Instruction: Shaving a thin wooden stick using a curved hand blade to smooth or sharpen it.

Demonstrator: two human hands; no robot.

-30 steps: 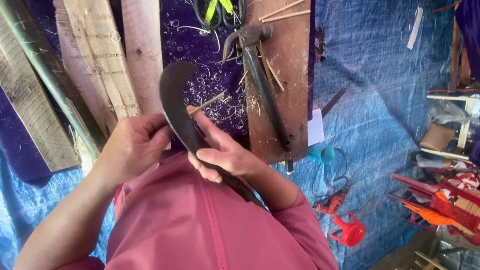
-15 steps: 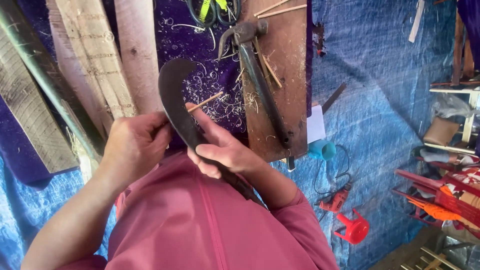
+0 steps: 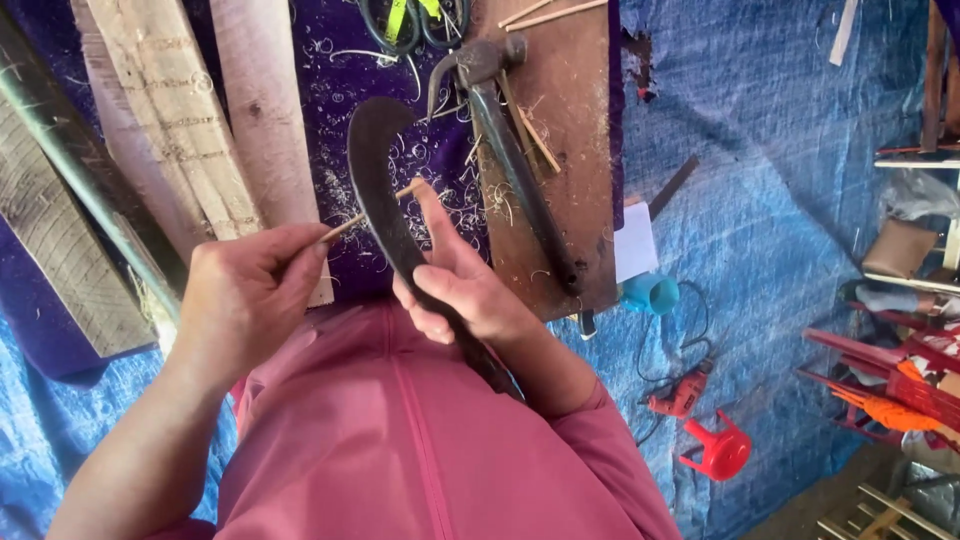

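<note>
My right hand point(image 3: 462, 283) grips a dark curved blade point(image 3: 375, 175), a sickle-like knife whose hooked tip points up and away from me. My left hand point(image 3: 245, 295) pinches a thin bamboo stick point(image 3: 368, 212) and holds it across the blade's edge, with my right thumb raised beside the stick's far end. Both hands work just above my lap, which is covered by pink cloth point(image 3: 400, 440). The knife's handle runs down under my right wrist and is partly hidden.
A brown board point(image 3: 580, 130) ahead carries a claw hammer point(image 3: 505, 140) and loose sticks. Wood shavings lie on purple cloth point(image 3: 330, 60). Split planks point(image 3: 180, 120) lean at the left. Scissors point(image 3: 410, 22) lie at top. A red drill point(image 3: 682, 395), a red stool point(image 3: 718, 452) and a teal cup point(image 3: 652, 294) rest on the blue tarp.
My left hand has drawn back to the left, exposing more of the stick across the blade. My right hand keeps its grip on the knife.
</note>
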